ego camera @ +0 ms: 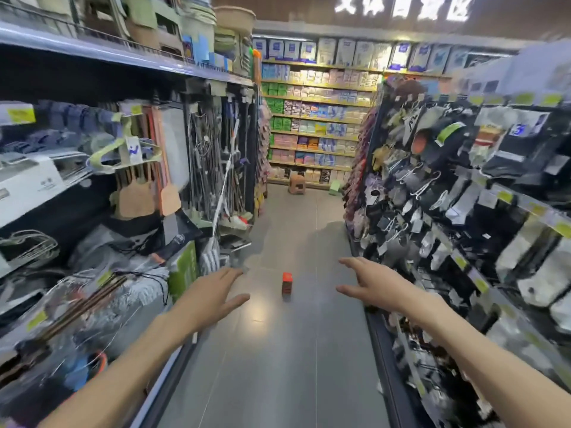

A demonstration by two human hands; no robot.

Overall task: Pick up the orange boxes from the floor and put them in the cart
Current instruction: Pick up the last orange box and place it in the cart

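View from the head camera down a shop aisle. A single orange box (287,283) stood on the grey floor (278,366) near mid-aisle, at about 12 o'clock from the wearer, its long axis upright and one narrow face toward the camera. Both arms were stretched forward, and both hands were empty with fingers spread wide. The left hand (213,296) lay at about 9 o'clock from the box, the right hand (372,284) at about 3 o'clock, so that the box appeared between them but farther along the aisle, touched by neither. In the picture the two hands sat roughly equally far from it; which was truly nearer could not be told. Shelving (102,186) of hanging goods flanked the aisle at both sides. No cart was in view. The reach seemed to need a forward and downward approach.
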